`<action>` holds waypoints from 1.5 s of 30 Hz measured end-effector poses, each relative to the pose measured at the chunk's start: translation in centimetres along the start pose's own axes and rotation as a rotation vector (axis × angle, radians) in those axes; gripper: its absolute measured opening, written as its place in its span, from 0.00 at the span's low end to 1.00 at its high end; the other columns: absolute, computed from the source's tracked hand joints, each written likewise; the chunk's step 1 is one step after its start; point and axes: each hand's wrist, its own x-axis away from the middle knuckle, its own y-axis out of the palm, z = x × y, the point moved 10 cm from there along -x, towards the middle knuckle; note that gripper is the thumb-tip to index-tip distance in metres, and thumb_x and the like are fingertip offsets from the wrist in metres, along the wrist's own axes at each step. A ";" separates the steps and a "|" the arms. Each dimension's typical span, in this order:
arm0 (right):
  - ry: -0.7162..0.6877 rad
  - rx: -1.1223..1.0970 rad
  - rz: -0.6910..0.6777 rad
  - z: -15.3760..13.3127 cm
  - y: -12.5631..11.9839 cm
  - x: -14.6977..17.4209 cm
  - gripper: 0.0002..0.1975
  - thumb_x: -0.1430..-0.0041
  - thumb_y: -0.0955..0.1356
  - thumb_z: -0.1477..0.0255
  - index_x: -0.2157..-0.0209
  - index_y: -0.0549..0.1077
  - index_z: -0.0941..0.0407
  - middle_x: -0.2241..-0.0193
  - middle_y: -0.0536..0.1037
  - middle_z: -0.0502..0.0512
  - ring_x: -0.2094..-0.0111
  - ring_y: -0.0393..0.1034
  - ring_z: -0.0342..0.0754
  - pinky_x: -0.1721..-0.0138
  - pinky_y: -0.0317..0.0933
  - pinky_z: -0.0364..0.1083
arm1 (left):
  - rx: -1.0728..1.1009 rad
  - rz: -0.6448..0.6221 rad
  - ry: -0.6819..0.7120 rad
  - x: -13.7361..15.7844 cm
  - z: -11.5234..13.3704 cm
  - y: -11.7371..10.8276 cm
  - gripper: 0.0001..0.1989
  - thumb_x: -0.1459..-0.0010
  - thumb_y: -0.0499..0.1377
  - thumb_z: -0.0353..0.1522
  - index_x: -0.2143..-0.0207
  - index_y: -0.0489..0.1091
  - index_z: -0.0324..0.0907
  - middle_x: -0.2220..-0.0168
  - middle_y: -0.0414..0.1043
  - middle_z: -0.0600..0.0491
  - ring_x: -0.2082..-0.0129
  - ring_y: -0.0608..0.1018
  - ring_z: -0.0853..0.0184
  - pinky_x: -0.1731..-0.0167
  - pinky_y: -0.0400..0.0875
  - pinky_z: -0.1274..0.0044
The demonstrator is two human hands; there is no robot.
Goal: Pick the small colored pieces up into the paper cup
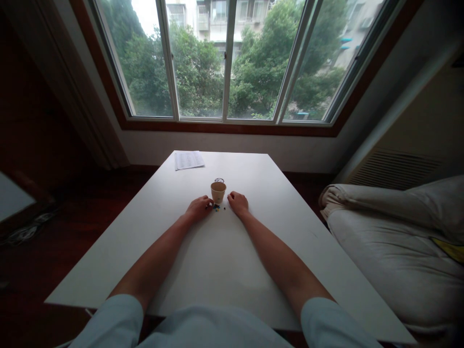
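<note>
Where both forearms stretch out over the white table point(152, 232), we list: a small scatter of dark beads point(216, 208) lying between our hands, at 6 o'clock of the paper cup point(218, 191). Left hand point(197, 209) sits at 9 o'clock of the beads, its fingertips touching or nearly touching them, fingers curled together; whether they pinch a bead we cannot tell. Right hand point(238, 203), loosely fisted, lies at 3 o'clock, slightly farther off. A printed sheet point(189, 160) rests at 11 o'clock.

A tan cup point(218, 192) and small dark-and-blue pieces point(216, 208) sit on a white table point(224, 261).
</note>
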 end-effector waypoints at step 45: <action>0.012 0.011 -0.018 -0.3 -0.7 0.4 0.15 0.32 0.62 0.63 0.61 0.79 0.53 0.61 0.81 0.56 0.61 0.72 0.47 0.63 0.56 0.42 | 0.036 -0.022 0.121 -0.2 1.6 0.1 0.13 0.35 0.52 0.32 0.56 0.77 0.45 0.57 0.77 0.49 0.60 0.77 0.63 0.59 0.70 0.74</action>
